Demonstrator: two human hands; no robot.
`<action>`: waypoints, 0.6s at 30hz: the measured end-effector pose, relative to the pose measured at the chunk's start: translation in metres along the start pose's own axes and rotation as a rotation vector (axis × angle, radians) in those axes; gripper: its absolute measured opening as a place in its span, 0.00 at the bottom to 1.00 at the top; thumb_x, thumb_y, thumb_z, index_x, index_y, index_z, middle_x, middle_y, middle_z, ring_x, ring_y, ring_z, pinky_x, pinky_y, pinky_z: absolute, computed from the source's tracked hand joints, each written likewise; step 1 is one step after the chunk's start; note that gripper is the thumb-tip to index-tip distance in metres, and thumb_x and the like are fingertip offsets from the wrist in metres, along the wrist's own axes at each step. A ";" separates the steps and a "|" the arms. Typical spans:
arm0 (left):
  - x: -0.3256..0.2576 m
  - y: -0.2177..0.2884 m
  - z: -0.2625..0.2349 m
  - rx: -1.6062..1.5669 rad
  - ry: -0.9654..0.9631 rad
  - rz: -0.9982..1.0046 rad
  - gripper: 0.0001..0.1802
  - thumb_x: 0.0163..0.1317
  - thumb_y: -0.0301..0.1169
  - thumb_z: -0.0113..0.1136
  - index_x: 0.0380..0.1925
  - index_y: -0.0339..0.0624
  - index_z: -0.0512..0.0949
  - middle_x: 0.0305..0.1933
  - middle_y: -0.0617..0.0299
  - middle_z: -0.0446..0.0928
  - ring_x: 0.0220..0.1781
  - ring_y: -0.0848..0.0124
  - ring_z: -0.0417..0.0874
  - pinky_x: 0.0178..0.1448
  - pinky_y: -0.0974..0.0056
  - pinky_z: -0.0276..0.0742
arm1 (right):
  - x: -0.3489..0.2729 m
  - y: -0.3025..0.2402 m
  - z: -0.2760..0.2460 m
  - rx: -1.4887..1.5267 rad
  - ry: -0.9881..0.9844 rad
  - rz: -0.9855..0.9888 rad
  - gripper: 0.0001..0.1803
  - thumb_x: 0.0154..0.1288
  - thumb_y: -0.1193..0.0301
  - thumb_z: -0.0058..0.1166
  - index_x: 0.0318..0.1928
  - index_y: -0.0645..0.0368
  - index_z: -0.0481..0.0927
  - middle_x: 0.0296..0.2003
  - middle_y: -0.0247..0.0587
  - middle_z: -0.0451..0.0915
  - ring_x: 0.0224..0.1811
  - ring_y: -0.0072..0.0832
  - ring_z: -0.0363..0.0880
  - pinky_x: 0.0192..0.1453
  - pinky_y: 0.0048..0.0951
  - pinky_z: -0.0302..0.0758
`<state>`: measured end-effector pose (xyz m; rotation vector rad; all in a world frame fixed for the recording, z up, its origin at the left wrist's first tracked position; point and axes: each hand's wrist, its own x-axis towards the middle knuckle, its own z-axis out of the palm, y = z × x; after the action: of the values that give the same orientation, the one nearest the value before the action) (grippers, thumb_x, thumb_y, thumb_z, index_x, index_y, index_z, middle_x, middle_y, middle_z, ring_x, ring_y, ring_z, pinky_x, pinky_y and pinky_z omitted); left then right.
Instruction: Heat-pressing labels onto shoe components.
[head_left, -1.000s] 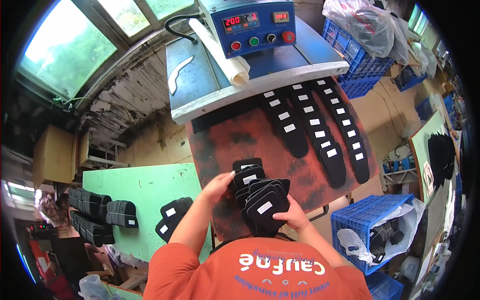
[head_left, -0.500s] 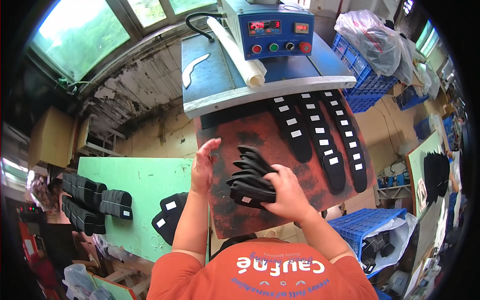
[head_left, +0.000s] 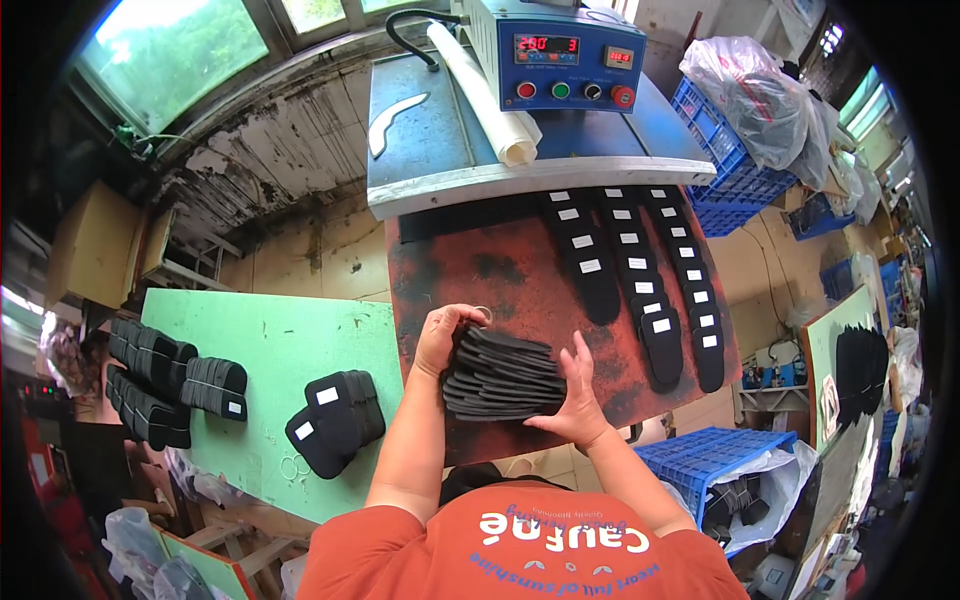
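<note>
A thick stack of flat black fabric pieces [head_left: 503,378] stands edge-up over the near part of the red-brown work surface [head_left: 490,275]. My left hand [head_left: 446,338] is closed on the stack's left end, its fingers curled over the upper corner. A thin pale loop, looking like a rubber band [head_left: 484,311], shows at those fingertips. At the opposite end, my right hand [head_left: 578,400] is open, fingers stretched upward and apart, with the thumb along the stack's lower right corner. Three overlapping rows of black pieces with white labels [head_left: 637,265] lie to the right on the work surface.
Beyond the surface stands a blue press machine [head_left: 560,75] with a white roll [head_left: 480,90] on its bed. On the left, a green table [head_left: 260,340] bears banded black bundles [head_left: 150,365], labelled black pieces [head_left: 340,415] and loose bands. A blue crate [head_left: 715,450] stands at lower right.
The fanned pieces in my right hand have become an even, squared stack. My left hand has come down onto its left end, and the right hand's fingers have spread.
</note>
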<state>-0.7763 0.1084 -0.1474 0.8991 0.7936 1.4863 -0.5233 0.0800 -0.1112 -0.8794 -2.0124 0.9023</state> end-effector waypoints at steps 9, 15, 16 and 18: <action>-0.011 -0.009 0.008 -0.095 0.059 -0.055 0.32 0.64 0.55 0.42 0.35 0.31 0.77 0.38 0.52 0.78 0.41 0.65 0.78 0.50 0.62 0.72 | 0.022 -0.022 0.007 -0.435 -0.260 0.059 0.52 0.34 0.62 0.68 0.64 0.50 0.57 0.61 0.50 0.53 0.67 0.47 0.47 0.67 0.58 0.45; -0.030 -0.008 0.043 0.440 -0.054 0.091 0.48 0.58 0.66 0.36 0.63 0.34 0.59 0.62 0.54 0.64 0.63 0.66 0.63 0.67 0.65 0.53 | 0.034 -0.036 0.016 -0.666 -0.282 0.127 0.60 0.35 0.53 0.66 0.68 0.45 0.45 0.63 0.53 0.49 0.67 0.49 0.45 0.67 0.63 0.36; -0.032 -0.011 0.044 0.511 -0.011 0.113 0.49 0.57 0.67 0.36 0.63 0.34 0.58 0.62 0.54 0.64 0.64 0.66 0.63 0.67 0.65 0.52 | 0.034 -0.037 0.018 -0.695 -0.280 0.123 0.60 0.35 0.52 0.66 0.69 0.45 0.45 0.63 0.53 0.49 0.67 0.50 0.45 0.67 0.63 0.36; -0.033 -0.013 0.046 0.524 0.013 0.165 0.46 0.59 0.65 0.37 0.63 0.34 0.59 0.63 0.53 0.64 0.64 0.65 0.63 0.68 0.64 0.51 | 0.035 -0.032 0.021 -0.716 -0.290 0.107 0.61 0.35 0.52 0.66 0.69 0.46 0.43 0.62 0.53 0.51 0.67 0.49 0.47 0.67 0.63 0.36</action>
<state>-0.7280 0.0766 -0.1400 1.3720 1.1698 1.4483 -0.5666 0.0851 -0.0829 -1.3019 -2.6208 0.3546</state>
